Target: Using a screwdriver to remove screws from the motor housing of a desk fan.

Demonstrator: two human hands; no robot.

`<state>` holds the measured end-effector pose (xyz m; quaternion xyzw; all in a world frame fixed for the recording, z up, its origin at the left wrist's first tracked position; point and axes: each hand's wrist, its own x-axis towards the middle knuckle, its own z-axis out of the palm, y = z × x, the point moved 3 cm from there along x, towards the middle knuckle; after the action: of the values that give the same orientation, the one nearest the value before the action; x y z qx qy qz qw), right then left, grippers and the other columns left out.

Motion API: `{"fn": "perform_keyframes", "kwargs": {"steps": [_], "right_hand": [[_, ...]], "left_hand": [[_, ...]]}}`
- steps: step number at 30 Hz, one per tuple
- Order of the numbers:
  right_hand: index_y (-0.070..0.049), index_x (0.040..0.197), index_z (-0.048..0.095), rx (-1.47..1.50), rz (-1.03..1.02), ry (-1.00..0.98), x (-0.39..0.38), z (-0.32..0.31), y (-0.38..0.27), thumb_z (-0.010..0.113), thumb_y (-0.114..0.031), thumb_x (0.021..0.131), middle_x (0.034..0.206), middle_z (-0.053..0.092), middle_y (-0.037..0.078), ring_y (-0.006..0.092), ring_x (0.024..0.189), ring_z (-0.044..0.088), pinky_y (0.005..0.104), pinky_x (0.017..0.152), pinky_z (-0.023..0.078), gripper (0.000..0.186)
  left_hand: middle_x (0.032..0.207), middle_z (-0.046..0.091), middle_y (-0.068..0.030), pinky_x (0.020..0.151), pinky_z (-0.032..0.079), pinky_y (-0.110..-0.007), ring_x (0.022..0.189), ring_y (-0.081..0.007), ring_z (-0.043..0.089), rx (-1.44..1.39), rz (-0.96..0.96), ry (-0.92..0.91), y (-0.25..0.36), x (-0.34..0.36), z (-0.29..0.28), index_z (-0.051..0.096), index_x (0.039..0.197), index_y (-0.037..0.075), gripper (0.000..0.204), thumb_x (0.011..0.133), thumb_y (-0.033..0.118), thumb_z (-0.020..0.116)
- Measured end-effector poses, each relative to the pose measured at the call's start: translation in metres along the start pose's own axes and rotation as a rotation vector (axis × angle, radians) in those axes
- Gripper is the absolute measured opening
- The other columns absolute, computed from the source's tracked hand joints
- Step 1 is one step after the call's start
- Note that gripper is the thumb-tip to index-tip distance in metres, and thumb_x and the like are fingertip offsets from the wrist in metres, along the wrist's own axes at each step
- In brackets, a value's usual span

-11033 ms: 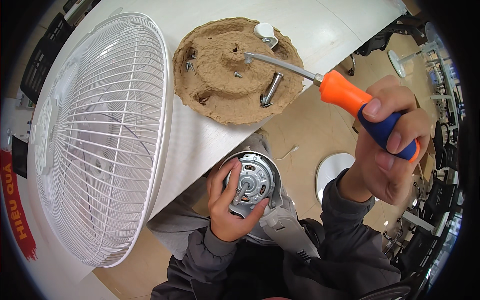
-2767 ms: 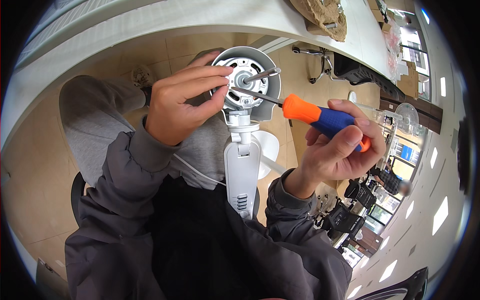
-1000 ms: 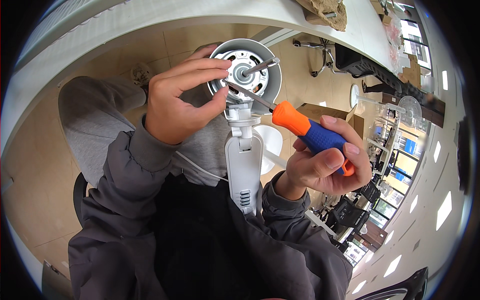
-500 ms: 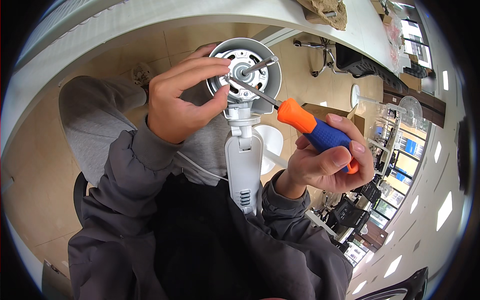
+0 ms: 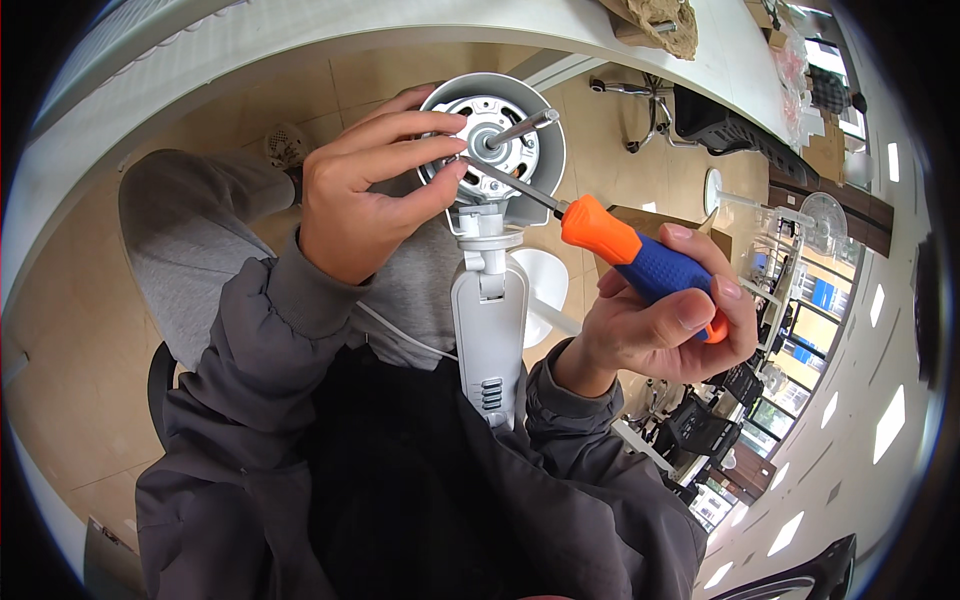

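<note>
A white fan motor head (image 5: pixel 555 150) faces up, with a bare metal shaft (image 5: pixel 527 128) sticking out of its centre. Below it runs a white neck with a row of buttons (image 5: pixel 491 394). My right hand (image 5: pixel 672 325) wraps round the orange and blue handle of a screwdriver (image 5: pixel 650 262), whose shank slants up to the left across the motor face. Near its tip, thumb and forefinger of my left hand (image 5: pixel 370 190) close on a tiny screw-like metal piece (image 5: pixel 452 159). Its other fingers reach over the housing's left rim. The tip's exact contact is too small to tell.
A white table edge (image 5: pixel 400 38) curves across the top, with brown packing material (image 5: pixel 672 28) on it. Behind the neck is a white round piece (image 5: pixel 542 292). A thin white cable (image 5: pixel 400 338) crosses my lap. A black office chair (image 5: pixel 720 125) and a white fan (image 5: pixel 822 218) stand to the right.
My right hand and the screwdriver have shifted slightly right and down. The motor head and left hand have moved a touch to the right. Both grips stay the same.
</note>
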<state>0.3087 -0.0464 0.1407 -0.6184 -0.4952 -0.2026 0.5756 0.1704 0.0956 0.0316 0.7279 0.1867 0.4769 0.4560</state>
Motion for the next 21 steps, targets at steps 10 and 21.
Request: {"fn": "perform_keyframes", "kwargs": {"steps": [10,21], "right_hand": [[-0.009,0.122,0.044,0.094,0.070,-0.033,0.011,-0.004,0.014,0.064,-0.038,0.105,0.089,0.072,0.023,0.0124,0.040,0.051,0.0194,0.034,0.040,0.038],[-0.008,0.122,0.045,0.135,0.098,-0.040,0.010,-0.002,0.014,0.065,-0.036,0.105,0.090,0.072,0.023,0.0116,0.040,0.052,0.0192,0.035,0.040,0.038]], "left_hand": [[0.114,0.078,-0.0132,0.107,0.051,-0.044,0.126,-0.0359,0.066,-0.074,-0.039,-0.053,-0.001,0.000,-0.002,0.080,0.107,0.000,0.023,0.084,-0.003,0.080],[0.114,0.079,-0.0123,0.110,0.049,-0.045,0.128,-0.0348,0.064,-0.172,-0.123,-0.047,-0.002,-0.001,-0.002,0.081,0.107,0.001,0.022,0.085,-0.001,0.080]]}}
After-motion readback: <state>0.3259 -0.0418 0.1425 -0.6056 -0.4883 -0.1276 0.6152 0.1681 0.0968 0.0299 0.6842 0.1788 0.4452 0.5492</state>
